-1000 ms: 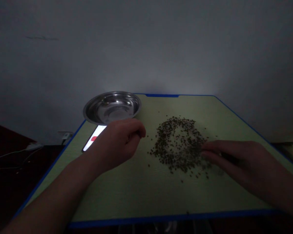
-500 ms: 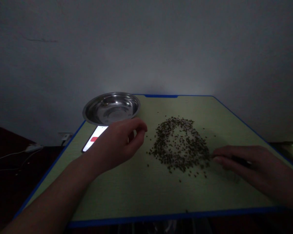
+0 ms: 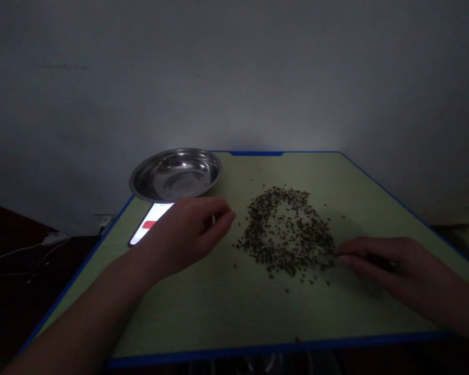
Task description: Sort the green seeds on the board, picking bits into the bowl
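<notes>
Right hand (image 3: 402, 268) pinching by seeds (image 3: 295, 244), left hand (image 3: 189, 229) waiting opposite; both fingertips together, can't tell if holding any. Seeds looking light, hard, probably rolling easily; pinch mid-body.

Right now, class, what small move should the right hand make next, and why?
Probably the right hand should ease slightly left, into the dark bits: its fingertips are at their right edge, and most bits lie left of them. It is too dark to tell whether it already pinches one.
</notes>
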Available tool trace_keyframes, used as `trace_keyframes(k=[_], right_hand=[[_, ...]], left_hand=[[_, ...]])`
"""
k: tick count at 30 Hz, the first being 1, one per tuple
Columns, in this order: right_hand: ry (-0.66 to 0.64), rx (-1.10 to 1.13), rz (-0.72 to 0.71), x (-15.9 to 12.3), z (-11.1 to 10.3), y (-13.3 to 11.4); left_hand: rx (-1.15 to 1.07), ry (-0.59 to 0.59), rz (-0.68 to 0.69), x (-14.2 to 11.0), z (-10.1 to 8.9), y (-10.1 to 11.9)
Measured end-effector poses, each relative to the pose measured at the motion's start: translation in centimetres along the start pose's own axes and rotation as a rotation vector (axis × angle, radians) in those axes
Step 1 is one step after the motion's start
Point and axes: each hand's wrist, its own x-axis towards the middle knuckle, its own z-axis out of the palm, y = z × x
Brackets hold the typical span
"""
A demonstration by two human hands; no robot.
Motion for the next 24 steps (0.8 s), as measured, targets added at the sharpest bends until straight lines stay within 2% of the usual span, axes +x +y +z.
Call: trace_keyframes(k=[7,16,24], right_hand=[[-0.054,0.001,-0.031,1.0,1.8,-1.7],[0.000,0.012,-0.035,0.8,0.7,-1.6],[-0.055,-0.042,-0.065,1.7,2.1,-2.9]], left_hand=[[0.008,-0.007,0.007,-0.1,-0.1,0.2],[0.003,-0.016,0.003,0.0,-0.2,0.5],[0.021,-0.025,-0.005,-0.1,-0.2,0.4]])
